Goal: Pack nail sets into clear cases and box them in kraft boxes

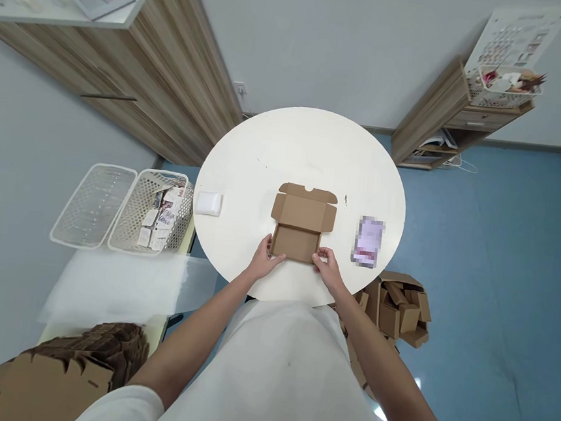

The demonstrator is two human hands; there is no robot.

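Cardboard box (pixel 296 243), open, fingers (pixel 266 242) gripping corners

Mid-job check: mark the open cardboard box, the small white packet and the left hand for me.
Open cardboard box (pixel 303 218): head view, inside of its opened lid.
Small white packet (pixel 209 203): head view, upper face.
Left hand (pixel 262 260): head view, back of the hand.

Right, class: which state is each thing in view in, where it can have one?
Small cardboard box: lid open, held
Left hand: gripping box
Right hand: gripping box
Large carton: open, filled with boxes
White basket: open, holding papers
Drawer: shut
Cardboard stack: flat, piled
White packet: lying flat
Purple item: blurred, cannot tell
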